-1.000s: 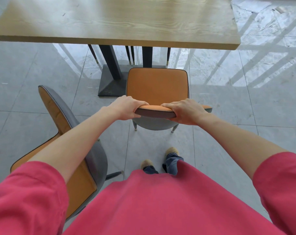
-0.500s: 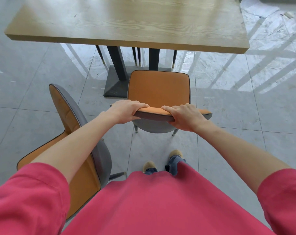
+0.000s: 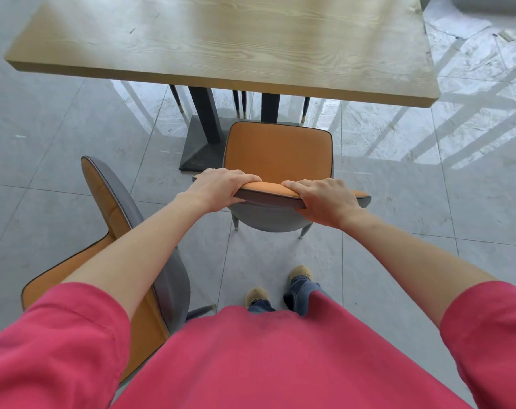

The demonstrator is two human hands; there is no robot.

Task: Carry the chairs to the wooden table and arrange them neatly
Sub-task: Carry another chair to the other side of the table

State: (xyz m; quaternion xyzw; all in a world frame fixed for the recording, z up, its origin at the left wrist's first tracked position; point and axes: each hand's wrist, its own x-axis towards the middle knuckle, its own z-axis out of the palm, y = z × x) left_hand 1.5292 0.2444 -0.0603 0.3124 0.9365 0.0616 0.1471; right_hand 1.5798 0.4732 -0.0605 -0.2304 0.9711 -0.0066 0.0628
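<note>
No brand, label or readable writing is showing on any surface.

Count: two chairs, one table, two hands, two shoes.

Chair 1 (image 3: 277, 160) is sitting at frame centre, orange seat facing the table (image 3: 221, 42), which is filling the upper part of the frame. The seat's front edge is lying just short of the table's near edge, in front of the dark pedestal base (image 3: 197, 149). Thin dark legs with pale tips are showing under the table, behind the pedestal posts; what they belong to I cannot tell.

The left hand (image 3: 221, 188) is gripping the top of chair 1's backrest at its left end, fingers curled over the orange front face. The right hand (image 3: 324, 199) is gripping the same backrest top toward its right end, fingers likewise wrapped over. Both hands are closed on the backrest, a short stretch of it showing between them.

Chair 2 (image 3: 118, 219) is standing at lower left, turned sideways, grey back shell toward chair 1, partly hidden behind the left forearm and red sleeve (image 3: 59, 343).

Two tan shoes (image 3: 301, 273) are standing on the grey floor tiles (image 3: 398, 202), behind chair 1.
</note>
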